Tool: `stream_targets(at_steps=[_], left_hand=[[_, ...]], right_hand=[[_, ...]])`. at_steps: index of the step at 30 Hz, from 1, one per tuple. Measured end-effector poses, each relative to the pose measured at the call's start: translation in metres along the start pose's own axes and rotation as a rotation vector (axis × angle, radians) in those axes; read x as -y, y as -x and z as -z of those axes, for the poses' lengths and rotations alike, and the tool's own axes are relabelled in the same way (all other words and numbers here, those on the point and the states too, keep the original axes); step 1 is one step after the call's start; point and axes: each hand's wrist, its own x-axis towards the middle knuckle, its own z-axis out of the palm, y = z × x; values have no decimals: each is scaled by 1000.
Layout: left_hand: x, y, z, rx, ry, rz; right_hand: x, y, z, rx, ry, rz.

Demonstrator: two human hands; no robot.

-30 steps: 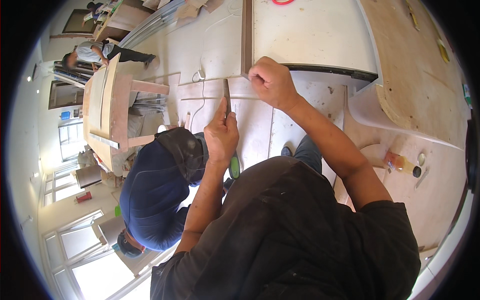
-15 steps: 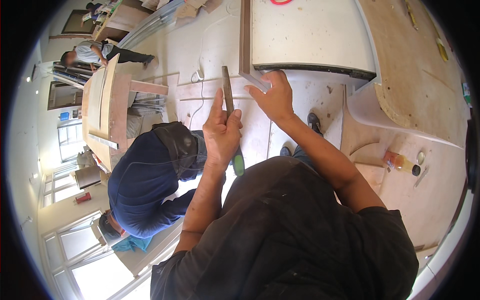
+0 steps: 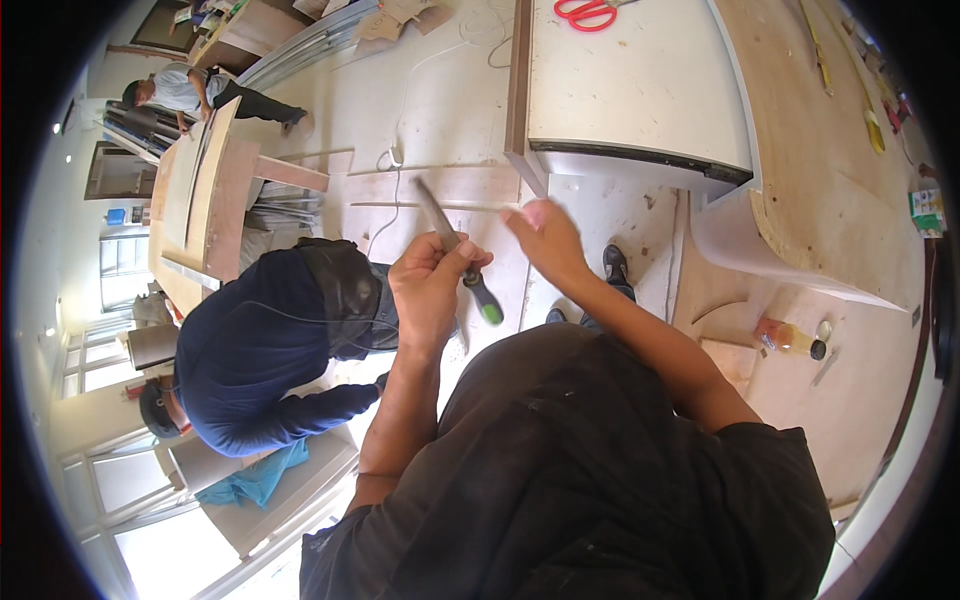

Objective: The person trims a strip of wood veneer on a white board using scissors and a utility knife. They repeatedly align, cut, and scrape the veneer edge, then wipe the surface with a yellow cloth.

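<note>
Left grip [image 3: 425, 287] was closed around a file [image 3: 434, 212], its narrow grey blade pointing up and to the left and its dark, green-ended handle [image 3: 485, 298] jutting out at the lower right. The file was in the air, to the left of the right grip [image 3: 550, 242], and the two were apart. Right grip was blurred, its fingertips near the corner of a white surface [image 3: 640, 100]; how wide it stood, or whether it touched the edge, could not be told. Brown trim [image 3: 518, 90] ran along the left side of that surface, and red-handled scissors [image 3: 592, 22] lay on it near the top of the view. Well to the right was a bottle [image 3: 790, 338] with a dark cap. On the left, a person in a dark blue top [image 3: 250, 345] bent over, and another person [image 3: 182, 90] stood at a wooden surface [image 3: 232, 200].
</note>
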Motion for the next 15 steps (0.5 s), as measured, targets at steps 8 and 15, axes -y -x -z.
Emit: stream_targets(at_steps=[8, 15], left_hand=[[12, 29, 26, -31, -89, -29], [11, 30, 45, 162, -1309, -862]], right_hand=[[36, 57, 16, 503, -92, -434], [46, 49, 43, 308, 579, -155]])
